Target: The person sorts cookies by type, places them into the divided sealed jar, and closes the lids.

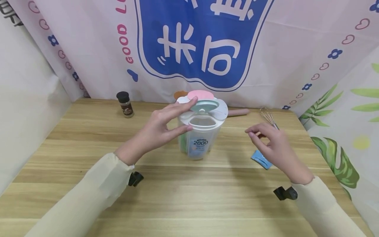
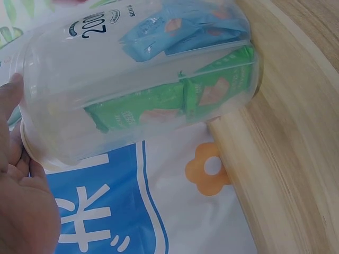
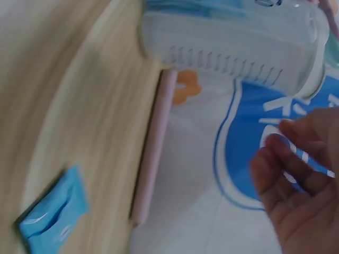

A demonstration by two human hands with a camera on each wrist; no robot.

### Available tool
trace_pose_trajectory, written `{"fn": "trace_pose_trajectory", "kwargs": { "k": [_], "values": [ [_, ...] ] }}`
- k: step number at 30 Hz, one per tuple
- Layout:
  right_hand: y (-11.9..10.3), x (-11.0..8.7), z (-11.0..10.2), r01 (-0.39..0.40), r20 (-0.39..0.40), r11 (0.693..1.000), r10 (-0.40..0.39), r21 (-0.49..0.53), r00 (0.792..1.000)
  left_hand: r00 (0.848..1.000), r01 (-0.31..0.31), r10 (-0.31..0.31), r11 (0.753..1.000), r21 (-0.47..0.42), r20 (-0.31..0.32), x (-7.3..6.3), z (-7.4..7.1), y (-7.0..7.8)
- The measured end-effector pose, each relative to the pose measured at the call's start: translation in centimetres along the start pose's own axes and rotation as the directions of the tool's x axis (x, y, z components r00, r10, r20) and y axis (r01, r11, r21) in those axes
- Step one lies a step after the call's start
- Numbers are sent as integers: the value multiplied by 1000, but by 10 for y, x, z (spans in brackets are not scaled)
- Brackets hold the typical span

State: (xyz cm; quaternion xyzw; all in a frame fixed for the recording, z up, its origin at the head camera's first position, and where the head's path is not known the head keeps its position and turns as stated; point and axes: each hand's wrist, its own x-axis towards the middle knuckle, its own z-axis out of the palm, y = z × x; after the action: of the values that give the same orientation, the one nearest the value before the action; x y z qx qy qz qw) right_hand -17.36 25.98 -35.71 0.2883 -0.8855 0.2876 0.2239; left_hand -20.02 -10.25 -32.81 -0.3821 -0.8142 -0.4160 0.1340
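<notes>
A clear storage container [image 1: 199, 144] stands upright on the table, marked 2000, with several coloured lid flaps. Its teal flap [image 1: 207, 105] is raised above a front opening, while the pink flap [image 1: 200, 95] lies behind. Through the wall show blue packets [image 2: 185, 33] and green packets [image 2: 143, 108]. My left hand [image 1: 155, 128] grips the container's top from the left, thumb at the front rim and a finger by the teal flap. My right hand [image 1: 273, 144] hovers to the right, fingers loosely curled with nothing between them. Below it on the table lies a single blue packet [image 1: 262, 159].
A wire whisk [image 1: 267, 116] lies at the back right, partly behind my right hand. Behind the container a pink rod [image 1: 238, 112] lies along the curtain [image 1: 103, 82]. At the back left stands a black-capped seasoning bottle [image 1: 125, 105].
</notes>
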Motion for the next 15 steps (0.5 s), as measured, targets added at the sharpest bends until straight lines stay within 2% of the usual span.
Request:
{"fn": "trace_pose_trajectory", "kwargs": {
  "k": [2, 3, 6, 8, 9, 12, 15],
  "values": [
    [8, -9, -2, -95, 127, 994, 101, -52, 987, 1000, 6, -6, 1000, 2, 1, 0, -1, 1],
    [12, -12, -3, -145, 192, 986, 157, -77, 969, 1000, 9, -9, 1000, 2, 2, -1, -1, 1],
    [24, -22, -3, -265, 368, 954, 299, -141, 880, 1000, 18, -18, 1000, 4, 5, -1, -3, 2],
    [34, -28, -2, -308, 440, 934, 356, -180, 824, 1000, 22, -22, 1000, 5, 7, -2, -3, 3],
    [38, -31, -1, -314, 460, 928, 372, -201, 806, 1000, 24, -24, 1000, 7, 8, -2, -3, 2],
    [48, -42, 2, -300, 488, 918, 392, -259, 780, 1000, 25, -25, 1000, 10, 11, -2, -3, 2],
    [52, -49, 4, -286, 485, 907, 409, -308, 774, 1000, 22, -22, 1000, 9, 11, -2, -2, 1]
  ]
}}
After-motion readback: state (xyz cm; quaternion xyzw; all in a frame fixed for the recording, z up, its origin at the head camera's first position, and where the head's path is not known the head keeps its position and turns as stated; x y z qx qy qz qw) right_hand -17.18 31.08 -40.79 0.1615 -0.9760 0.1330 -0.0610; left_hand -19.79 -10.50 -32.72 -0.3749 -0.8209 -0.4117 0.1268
